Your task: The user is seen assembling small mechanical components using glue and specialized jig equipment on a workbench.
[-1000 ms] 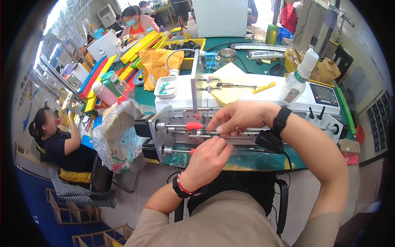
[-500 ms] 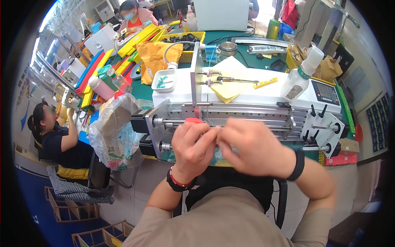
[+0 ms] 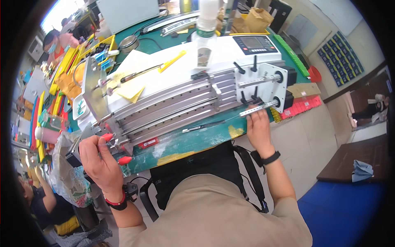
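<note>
A long metal machine with rails (image 3: 173, 101) lies across the bench before me. At its left end my left hand (image 3: 98, 164) is closed, thumb and fingers pinched beside a red-covered clip (image 3: 108, 137); what they pinch is too small to make out. A second red clip (image 3: 124, 160) sticks out just right of that hand. My right hand (image 3: 260, 131) is at the right end, fingers bent together under a perforated metal bar (image 3: 259, 108) on the white end plate (image 3: 269, 84). Its fingertips are partly hidden. Dark tweezers (image 3: 204, 126) lie on the bench between the hands.
A red tool (image 3: 148, 143) lies near the machine's left end. Behind the rails stand a white bottle (image 3: 204, 45), yellow paper (image 3: 133, 61) and a control panel (image 3: 255, 44). A plastic bag (image 3: 68, 177) hangs at the left, near a seated person.
My hands, formerly together over the left-middle of the rails, are now apart: the left at the left end, the right at the right end. The view has turned to the right.
</note>
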